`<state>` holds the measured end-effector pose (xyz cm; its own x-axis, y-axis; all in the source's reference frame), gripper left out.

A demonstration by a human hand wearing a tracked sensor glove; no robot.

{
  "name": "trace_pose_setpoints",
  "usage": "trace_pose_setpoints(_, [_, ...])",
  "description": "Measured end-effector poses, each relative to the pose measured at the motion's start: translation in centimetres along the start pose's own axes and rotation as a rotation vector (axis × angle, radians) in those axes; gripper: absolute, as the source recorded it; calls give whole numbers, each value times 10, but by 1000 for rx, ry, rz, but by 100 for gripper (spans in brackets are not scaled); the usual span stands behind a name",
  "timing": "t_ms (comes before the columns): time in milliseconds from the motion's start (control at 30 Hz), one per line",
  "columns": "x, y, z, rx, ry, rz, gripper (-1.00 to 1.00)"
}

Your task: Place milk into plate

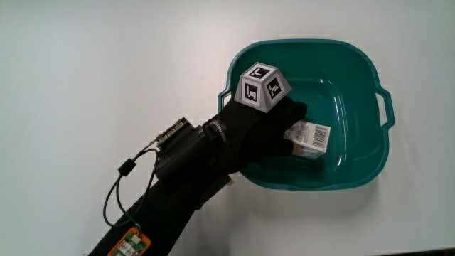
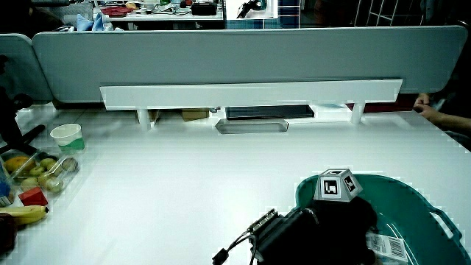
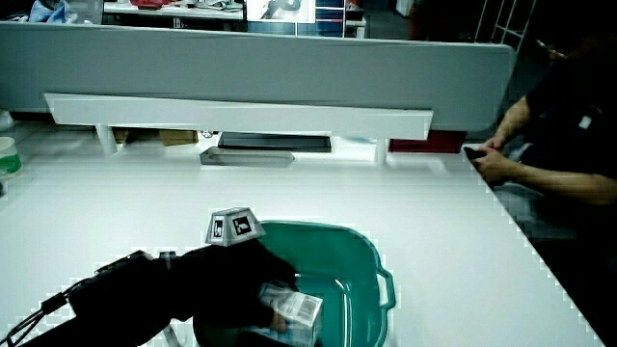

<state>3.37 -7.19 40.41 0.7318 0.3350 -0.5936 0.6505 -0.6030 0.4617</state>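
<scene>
A teal basin point(image 1: 355, 92) with two handles stands on the white table; both side views show it too point(image 2: 416, 202) point(image 3: 352, 253). A small white milk carton point(image 1: 313, 136) with a barcode is low inside the basin, near the wall nearest the person. The black-gloved hand point(image 1: 274, 128) reaches over the basin's rim, its fingers curled around the carton. Its patterned cube point(image 1: 263, 87) sits above the rim. In both side views the carton point(image 2: 386, 245) point(image 3: 297, 310) shows in the hand's point(image 3: 236, 280) grip, inside the basin.
At the table's edge in a side view stand a white cup point(image 2: 66, 136), a clear container of fruit point(image 2: 37, 169), a red block point(image 2: 33, 196) and a banana point(image 2: 26, 214). A grey partition point(image 2: 243, 62) closes off the table. A cable point(image 1: 124, 174) hangs off the forearm.
</scene>
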Motion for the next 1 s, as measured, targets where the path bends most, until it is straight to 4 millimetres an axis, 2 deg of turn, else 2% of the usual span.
trace_pose_setpoints(133, [-6, 6, -7, -22, -3, 16, 0])
trace_pose_setpoints(567, [-5, 4, -8, -52, 6, 62, 0])
trace_pose_setpoints(767, [-5, 1, -9, -51, -3, 63, -32])
trace_pose_setpoints(900, [-4, -6, 0, -18, -4, 36, -53])
trace_pose_setpoints(1000, [1, -18, 11, 33, 17, 7, -68])
